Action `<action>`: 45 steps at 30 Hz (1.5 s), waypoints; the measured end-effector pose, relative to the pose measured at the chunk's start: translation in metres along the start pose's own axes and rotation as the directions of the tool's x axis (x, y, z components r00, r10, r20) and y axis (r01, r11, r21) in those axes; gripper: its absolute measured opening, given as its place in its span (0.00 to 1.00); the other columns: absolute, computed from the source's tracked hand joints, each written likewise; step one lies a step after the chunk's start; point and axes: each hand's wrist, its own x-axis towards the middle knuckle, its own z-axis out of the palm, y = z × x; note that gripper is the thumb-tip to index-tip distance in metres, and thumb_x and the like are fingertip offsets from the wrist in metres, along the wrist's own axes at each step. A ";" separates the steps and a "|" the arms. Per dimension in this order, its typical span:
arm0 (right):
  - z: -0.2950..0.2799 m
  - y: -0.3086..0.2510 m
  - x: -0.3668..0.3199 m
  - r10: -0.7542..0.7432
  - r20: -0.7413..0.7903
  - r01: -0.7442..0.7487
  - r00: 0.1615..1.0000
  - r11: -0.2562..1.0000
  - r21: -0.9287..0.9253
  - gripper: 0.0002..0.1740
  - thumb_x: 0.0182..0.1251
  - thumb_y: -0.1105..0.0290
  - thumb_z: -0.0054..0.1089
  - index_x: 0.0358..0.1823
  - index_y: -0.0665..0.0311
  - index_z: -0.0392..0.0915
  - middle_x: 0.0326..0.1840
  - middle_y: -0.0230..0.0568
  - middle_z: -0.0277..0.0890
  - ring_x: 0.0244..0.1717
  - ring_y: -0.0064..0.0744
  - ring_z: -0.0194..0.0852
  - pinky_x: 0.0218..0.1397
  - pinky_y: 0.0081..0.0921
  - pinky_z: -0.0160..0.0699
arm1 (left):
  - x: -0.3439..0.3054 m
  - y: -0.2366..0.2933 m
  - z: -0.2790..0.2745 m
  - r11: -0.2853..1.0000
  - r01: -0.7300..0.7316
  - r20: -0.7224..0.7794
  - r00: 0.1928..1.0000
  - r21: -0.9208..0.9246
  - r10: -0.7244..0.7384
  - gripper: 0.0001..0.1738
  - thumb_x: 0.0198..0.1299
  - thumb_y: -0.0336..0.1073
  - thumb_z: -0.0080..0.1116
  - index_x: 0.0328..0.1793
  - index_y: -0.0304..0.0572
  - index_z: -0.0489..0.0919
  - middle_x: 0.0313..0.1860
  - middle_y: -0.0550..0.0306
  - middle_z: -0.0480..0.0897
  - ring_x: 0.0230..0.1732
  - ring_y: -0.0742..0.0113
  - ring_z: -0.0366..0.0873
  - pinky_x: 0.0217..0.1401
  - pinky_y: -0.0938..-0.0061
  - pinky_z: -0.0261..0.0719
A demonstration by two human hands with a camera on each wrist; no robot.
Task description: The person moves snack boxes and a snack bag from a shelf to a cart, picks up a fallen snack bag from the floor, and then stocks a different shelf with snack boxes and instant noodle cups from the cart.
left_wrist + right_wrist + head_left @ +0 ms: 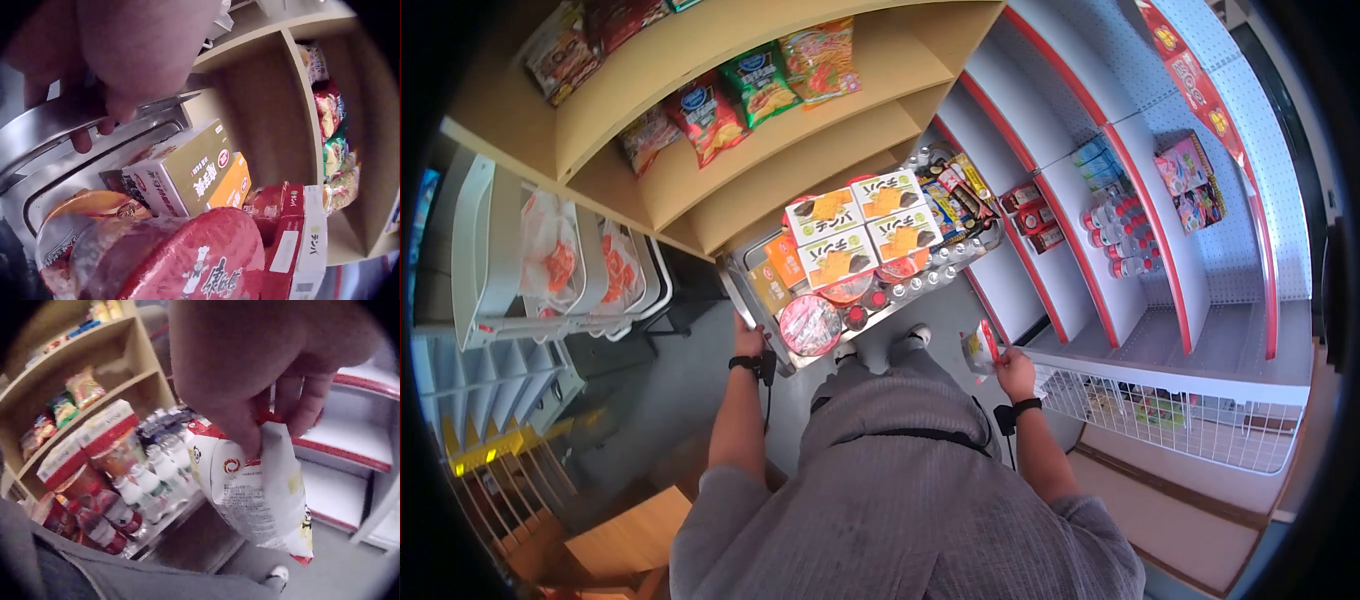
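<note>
Holding panda-marked packet [253, 494], box [305, 240] reading "チンパ"

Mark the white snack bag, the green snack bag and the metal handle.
White snack bag [253, 494], right wrist view: printed side.
Green snack bag [756, 88], head view: front.
Metal handle [44, 130], left wrist view: bare bar.

The left hand [128, 53] grips a metal rail [56, 122]; boxes [192, 165] sit nearby.

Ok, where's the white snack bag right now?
In the right wrist view, the white snack bag hangs from the right hand, to the right of the white-capped bottles.
</note>
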 end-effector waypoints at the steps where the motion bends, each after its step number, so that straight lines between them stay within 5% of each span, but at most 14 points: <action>1: -0.015 -0.017 0.004 -0.094 -0.036 0.094 0.995 0.996 0.002 0.09 0.56 0.69 0.72 0.34 0.62 0.80 0.35 0.51 0.84 0.39 0.56 0.84 0.41 0.47 0.81 | 0.003 -0.004 -0.001 1.000 0.009 0.001 1.000 0.018 -0.009 0.51 0.66 0.13 0.45 0.88 0.62 0.41 0.74 0.51 0.70 0.51 0.59 0.81 0.38 0.66 0.89; 6: -0.111 -0.099 0.019 -0.306 -0.048 0.308 0.951 0.921 0.237 0.12 0.55 0.81 0.70 0.37 0.66 0.75 0.33 0.46 0.79 0.32 0.42 0.81 0.36 0.32 0.80 | 0.005 -0.004 -0.008 1.000 0.026 0.020 0.999 0.015 -0.026 0.51 0.66 0.14 0.48 0.89 0.58 0.40 0.76 0.49 0.70 0.54 0.56 0.82 0.40 0.65 0.90; 12: -0.177 -0.190 0.022 -0.473 -0.042 0.415 0.880 0.723 0.553 0.09 0.61 0.85 0.66 0.40 0.66 0.78 0.37 0.37 0.82 0.37 0.27 0.83 0.41 0.27 0.82 | -0.025 0.023 -0.012 0.951 -0.034 -0.009 0.999 0.306 0.039 0.48 0.69 0.32 0.59 0.89 0.50 0.44 0.54 0.43 0.85 0.48 0.54 0.85 0.52 0.64 0.83; 15: -0.190 -0.230 0.025 -0.555 -0.028 0.472 0.832 0.680 0.561 0.08 0.63 0.83 0.68 0.40 0.68 0.79 0.37 0.36 0.84 0.40 0.23 0.83 0.45 0.24 0.82 | -0.055 0.064 -0.002 0.920 0.161 -0.142 0.983 0.356 -0.117 0.39 0.71 0.34 0.57 0.85 0.44 0.55 0.56 0.44 0.85 0.52 0.57 0.84 0.56 0.67 0.81; 17: -0.183 -0.241 0.026 -0.580 -0.013 0.472 0.815 0.650 0.596 0.07 0.63 0.83 0.68 0.40 0.68 0.79 0.37 0.36 0.84 0.40 0.23 0.84 0.46 0.24 0.83 | -0.057 0.052 -0.011 0.946 -0.167 -0.286 0.926 0.279 0.248 0.27 0.73 0.36 0.55 0.76 0.39 0.69 0.57 0.48 0.84 0.57 0.64 0.81 0.61 0.72 0.76; 21: -0.170 -0.285 0.033 -0.674 0.096 0.398 0.732 0.538 0.743 0.07 0.66 0.84 0.66 0.38 0.67 0.76 0.43 0.38 0.85 0.44 0.24 0.84 0.51 0.24 0.82 | -0.200 0.182 0.047 0.891 -0.424 0.176 0.876 -0.165 0.449 0.18 0.77 0.38 0.53 0.68 0.39 0.76 0.62 0.58 0.81 0.60 0.70 0.78 0.69 0.74 0.71; 24: -0.149 -0.314 0.049 -0.754 0.124 0.324 0.645 0.417 0.850 0.10 0.67 0.85 0.65 0.36 0.65 0.72 0.47 0.39 0.85 0.48 0.24 0.82 0.53 0.24 0.81 | -0.214 0.157 0.069 0.758 0.032 0.553 0.704 -0.652 0.446 0.46 0.72 0.61 0.56 0.85 0.47 0.52 0.79 0.52 0.66 0.75 0.49 0.69 0.75 0.56 0.70; 27: -0.132 -0.345 0.055 -0.778 0.228 0.160 0.586 0.387 0.908 0.11 0.68 0.84 0.64 0.37 0.64 0.69 0.46 0.37 0.83 0.47 0.23 0.80 0.52 0.23 0.80 | -0.235 0.171 0.092 0.639 0.095 0.484 0.740 -0.764 0.468 0.48 0.71 0.61 0.58 0.86 0.46 0.50 0.80 0.51 0.63 0.75 0.52 0.70 0.75 0.56 0.71; 30: -0.119 -0.364 0.048 -0.830 0.368 0.000 0.419 0.406 0.914 0.13 0.68 0.84 0.65 0.35 0.63 0.69 0.49 0.38 0.79 0.48 0.21 0.78 0.51 0.21 0.79 | -0.257 0.181 0.090 0.603 -0.144 0.281 0.784 -0.785 0.553 0.46 0.71 0.51 0.63 0.85 0.43 0.52 0.79 0.51 0.66 0.74 0.56 0.71 0.74 0.58 0.73; 33: -0.094 -0.359 0.070 -0.837 0.457 0.119 0.302 0.509 0.853 0.12 0.69 0.82 0.66 0.34 0.62 0.69 0.43 0.35 0.81 0.43 0.18 0.79 0.47 0.21 0.78 | -0.259 0.200 0.080 0.688 -0.147 0.125 0.936 -0.711 0.329 0.42 0.67 0.31 0.67 0.83 0.38 0.56 0.72 0.52 0.75 0.71 0.61 0.74 0.74 0.64 0.73; 40: -0.114 -0.378 0.112 -0.749 0.662 0.226 0.032 0.651 0.725 0.12 0.68 0.71 0.71 0.35 0.64 0.73 0.37 0.32 0.79 0.37 0.20 0.78 0.41 0.22 0.78 | -0.275 0.237 0.075 0.824 -0.346 0.038 0.914 -0.449 0.404 0.38 0.67 0.33 0.68 0.79 0.33 0.61 0.69 0.52 0.77 0.69 0.65 0.75 0.72 0.67 0.72; 43: -0.125 -0.388 0.134 -0.704 0.692 -0.091 -0.160 0.708 0.700 0.13 0.71 0.74 0.65 0.53 0.66 0.73 0.46 0.37 0.80 0.49 0.30 0.84 0.54 0.31 0.85 | -0.275 0.241 0.093 0.800 -0.258 -0.005 0.953 -0.541 0.304 0.35 0.73 0.42 0.60 0.79 0.32 0.62 0.70 0.49 0.77 0.69 0.61 0.75 0.73 0.65 0.72; 44: -0.122 -0.393 0.141 -0.700 0.692 -0.085 -0.178 0.711 0.698 0.13 0.71 0.74 0.65 0.53 0.66 0.73 0.46 0.37 0.80 0.49 0.30 0.84 0.54 0.31 0.85 | -0.274 0.241 0.098 0.755 -0.179 0.006 0.972 -0.630 0.236 0.34 0.76 0.45 0.55 0.79 0.32 0.62 0.71 0.47 0.76 0.70 0.57 0.76 0.74 0.63 0.71; 45: -0.121 -0.398 0.139 -0.838 0.545 -0.050 -0.024 0.545 0.837 0.19 0.71 0.76 0.65 0.59 0.64 0.70 0.54 0.39 0.78 0.57 0.32 0.80 0.60 0.32 0.82 | -0.275 0.235 0.100 0.751 -0.188 -0.010 0.972 -0.633 0.234 0.34 0.76 0.45 0.55 0.79 0.32 0.62 0.71 0.47 0.76 0.70 0.57 0.76 0.74 0.63 0.71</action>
